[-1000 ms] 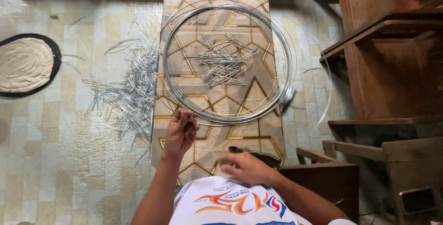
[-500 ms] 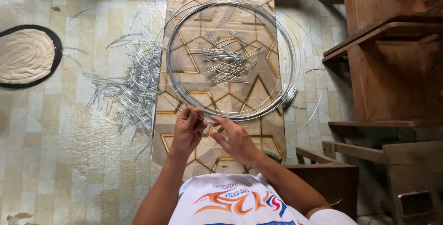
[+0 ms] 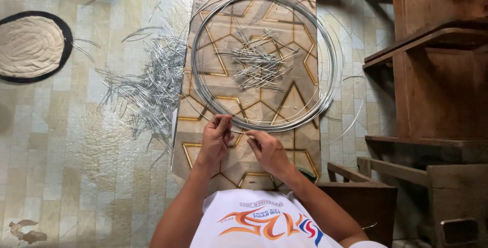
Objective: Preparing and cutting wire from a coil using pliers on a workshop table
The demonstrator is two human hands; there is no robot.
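Moved together since a second ago: right hand (image 3: 268, 150), then low near the shirt, now raised to meet left hand (image 3: 215, 138) at the near edge of the wire coil (image 3: 264, 60). Both hands pinched narrow, fingertips of each closed on one short wire piece (image 3: 239, 132) stretched between them, just below the coil's near arc and over the patterned board (image 3: 249, 166). One coil only, of many silver loops, lying flat on that board and running a little past its right edge. Two heaps of cut wire pieces: one small pile (image 3: 259, 62) inside the coil's ring, one larger scattered heap (image 3: 152, 88) on the tiled floor (image 3: 91, 166) just left of the board; single pieces too many and too tangled to count. One round cream mat (image 3: 28, 47) with a dark rim, well apart at far left. Brown wooden furniture (image 3: 432, 75) along the right side, pieces overlapping, number hard to tell. Two bare forearms, one white printed shirt (image 3: 264, 222) at the bottom edge.
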